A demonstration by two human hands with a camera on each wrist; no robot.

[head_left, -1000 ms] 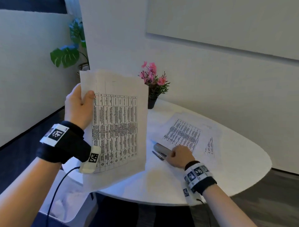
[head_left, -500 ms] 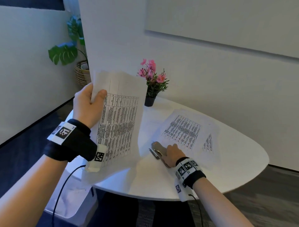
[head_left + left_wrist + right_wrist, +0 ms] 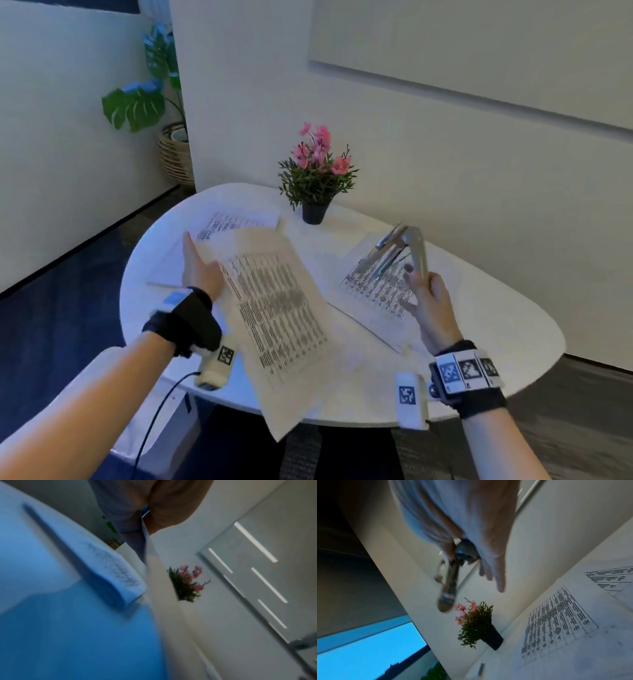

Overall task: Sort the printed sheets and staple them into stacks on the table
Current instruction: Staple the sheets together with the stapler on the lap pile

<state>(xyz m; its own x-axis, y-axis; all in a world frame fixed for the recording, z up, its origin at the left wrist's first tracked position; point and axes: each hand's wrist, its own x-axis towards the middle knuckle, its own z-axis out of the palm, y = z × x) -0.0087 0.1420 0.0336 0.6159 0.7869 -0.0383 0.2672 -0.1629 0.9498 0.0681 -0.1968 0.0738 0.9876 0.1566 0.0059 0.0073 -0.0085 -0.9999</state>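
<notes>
Item 1. Held sheaf [image 3: 274,308]: printed sheets with dense tables, lifted off the bench at a slant over its near edge, lower corner hanging past the rim. Judged light and limp; it bows under its own weight and will slide apart if loosely held. Best taken at a long edge or corner, thumb on top and fingers beneath, with the corner to be stapled left free.

Item 2. Left hand [image 3: 198,270]: the grip on the sheaf's left long edge, thumb over the printed face, other fingers behind the paper and unseen.

Item 3. Stapler [image 3: 399,250]: metal, swung wide open, carried in the air above the right-hand stack. Judged rigid and smooth, heavier than the paper; hinged, so the arm may swing if held by one end only.

Item 4. Right hand [image 3: 430,305]: thumb and forefinger closed round the stapler's rear end; remaining fingers extended and loose.

Item 5. Right stack [image 3: 376,291]: printed sheets flat on the bench toward its right side, near edge overlapped by loose pages.

Item 6. Left stack [image 3: 229,222]: printed sheets flat toward the far left edge, partly hidden by the held sheaf.

Item 7. Bench [image 3: 479,325]: white, rounded.

Item 8. Potted flowers [image 3: 317,178]: pink, at the far edge by the wall.
</notes>
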